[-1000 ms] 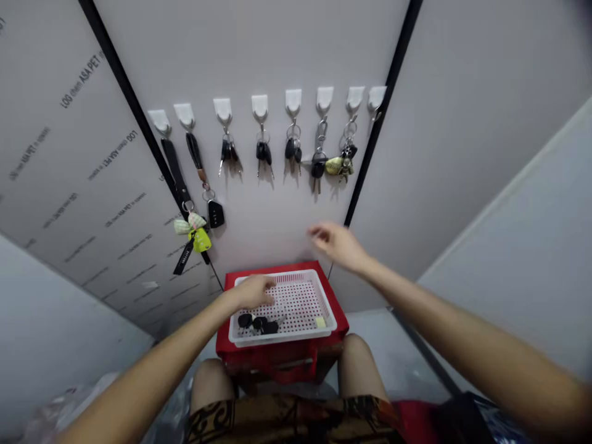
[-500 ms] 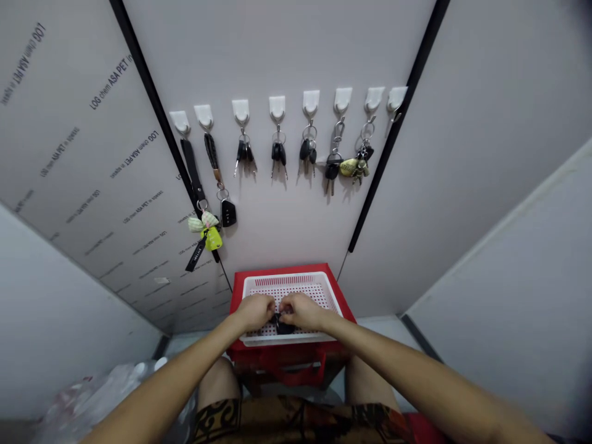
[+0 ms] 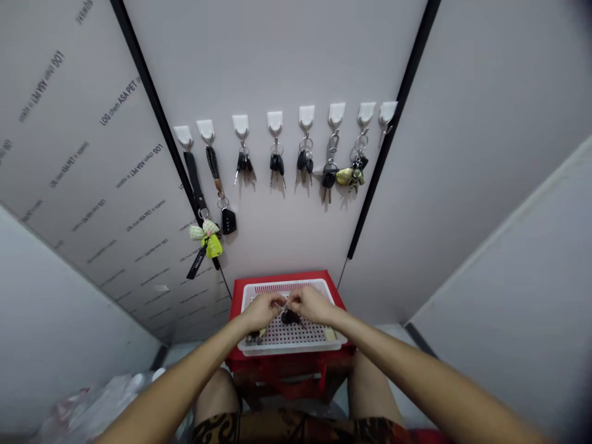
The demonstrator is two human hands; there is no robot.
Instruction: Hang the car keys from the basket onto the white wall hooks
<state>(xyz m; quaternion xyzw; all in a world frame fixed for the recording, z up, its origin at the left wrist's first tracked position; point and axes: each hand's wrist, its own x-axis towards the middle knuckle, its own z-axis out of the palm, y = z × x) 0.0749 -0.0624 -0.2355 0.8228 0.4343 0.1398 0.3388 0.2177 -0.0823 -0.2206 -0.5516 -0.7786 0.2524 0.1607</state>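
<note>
A bunch of keys with black heads (image 3: pixel 290 317) hangs between my two hands, just above the white plastic basket (image 3: pixel 272 349). My left hand (image 3: pixel 264 310) pinches near the top of the bunch, at what looks like its ring. From the other side my right hand (image 3: pixel 311 303) is closed on the same spot, fingertips almost meeting the left ones. Inside the basket, by my left wrist, lies another small bunch of keys (image 3: pixel 253 337), partly covered. A small pale yellow piece (image 3: pixel 330 333) lies in the basket's right front corner.
The basket stands on a red box (image 3: pixel 237 296). On the wall ahead, white hooks (image 3: pixel 274 121) run in a row; most carry keys, such as one with a lime-green fob (image 3: pixel 213 246). The rightmost hook (image 3: pixel 387 114) carries none. Clear plastic bags (image 3: pixel 106 394) lie at lower left.
Both hands have risen slightly within the basket, lifting the black-headed keys a little. The view has tilted, so the hooks sit lower in the picture.
</note>
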